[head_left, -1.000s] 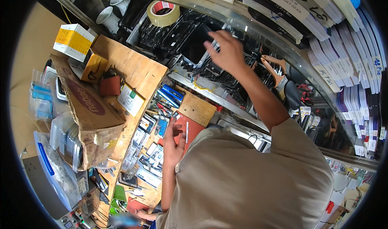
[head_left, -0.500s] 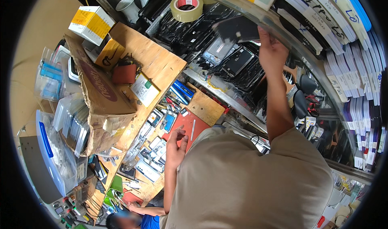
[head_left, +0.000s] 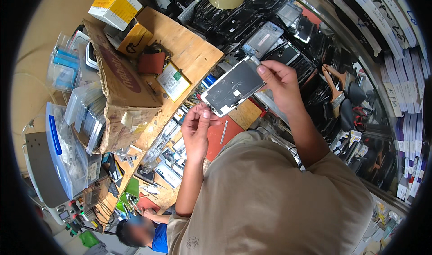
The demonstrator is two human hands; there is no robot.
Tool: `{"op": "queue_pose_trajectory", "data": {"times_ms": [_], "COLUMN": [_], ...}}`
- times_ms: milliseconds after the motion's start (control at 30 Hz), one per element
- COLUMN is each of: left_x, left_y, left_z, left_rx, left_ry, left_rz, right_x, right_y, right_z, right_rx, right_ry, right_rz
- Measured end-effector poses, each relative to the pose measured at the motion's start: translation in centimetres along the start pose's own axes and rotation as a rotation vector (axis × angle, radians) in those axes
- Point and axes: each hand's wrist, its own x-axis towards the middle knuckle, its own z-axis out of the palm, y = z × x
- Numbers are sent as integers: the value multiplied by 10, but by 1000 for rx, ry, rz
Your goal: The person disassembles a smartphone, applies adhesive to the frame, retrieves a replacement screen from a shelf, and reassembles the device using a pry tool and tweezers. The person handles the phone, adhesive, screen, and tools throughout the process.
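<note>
The panel (head_left: 234,85) was just above the frame's centre, its long axis slanting from lower left to upper right. The right hand (head_left: 284,86) pinched its upper-right end; the left hand (head_left: 196,127), half curled, was at its lower-left end, its grip unclear.

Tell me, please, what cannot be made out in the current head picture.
Phone panel, far side: head view, turned away.
Left hand, whether it grips the panel's corner: head view, too small.
Tape roll, top: head view, cut off by the upper edge.
Mat, one part: head view, hidden by the shirt.
</note>
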Motion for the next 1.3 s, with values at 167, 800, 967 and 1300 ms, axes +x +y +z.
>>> {"op": "queue_pose_trajectory", "data": {"times_ms": [167, 800, 967, 1300], "left_x": [5, -50, -67, -168], "left_y": [-8, 9, -47, -172], "left_z": [4, -46, -76, -182], "left_rx": [42, -99, 205, 926], "left_ry": [79, 350, 419, 641], "left_rz": [78, -83, -52, -353], "right_x": [-8, -43, -51, -87], "right_y": [9, 49, 124, 345], "right_z": [2, 16, 23, 76], "right_rx": [31, -151, -191, -1039], "right_ry": [-106, -497, -575, -1133], "right_rz": [-2, 403, 350, -402]}}
